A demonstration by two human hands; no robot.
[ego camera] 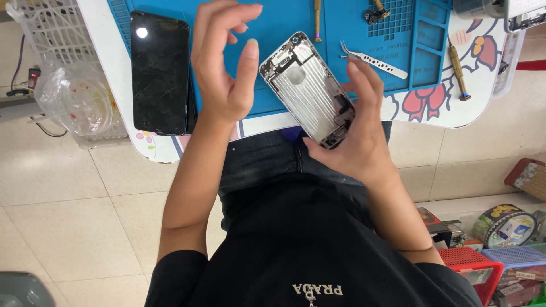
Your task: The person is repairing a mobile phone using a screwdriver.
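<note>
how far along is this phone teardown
Done: the black screen panel lies apart on the blue mat. In hand: the right hand holds the opened phone body; the left hand hovers empty. Left: internal parts remain inside; tweezers lie unused.

A right hand (355,133) cradles an opened phone chassis (308,89) above a blue repair mat (273,23), while the left hand (224,62) hovers open-fingered; a dark screen panel (160,72) and tweezers (373,59) lie nearby.
</note>
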